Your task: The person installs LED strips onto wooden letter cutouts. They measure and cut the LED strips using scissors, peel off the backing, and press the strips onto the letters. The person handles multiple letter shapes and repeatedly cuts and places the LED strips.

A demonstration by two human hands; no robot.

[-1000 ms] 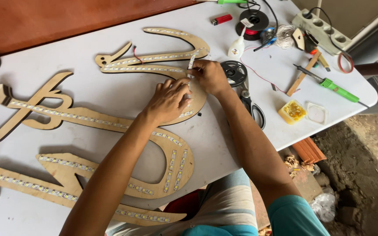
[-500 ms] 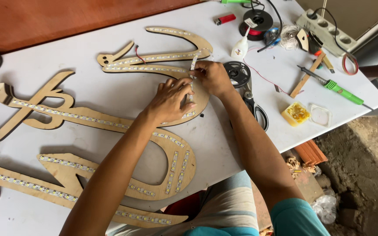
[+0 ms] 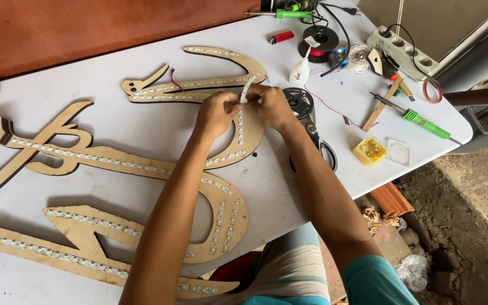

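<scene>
Both bare forearms reach forward and converge. The left hand (image 3: 216, 113) and right hand (image 3: 272, 104) meet nearly knuckle to knuckle, backs upward, fingers curled inward in a pinching grip; the fingertips seem to touch, though they are mostly hidden.

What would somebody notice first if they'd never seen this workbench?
Probably the big curvy wooden cutouts lined with strips of small lights, spread across the white table. At the middle, the left hand and right hand pinch a light strip over one cutout. At the far right lie a green-handled soldering iron and a small yellow tub.
</scene>
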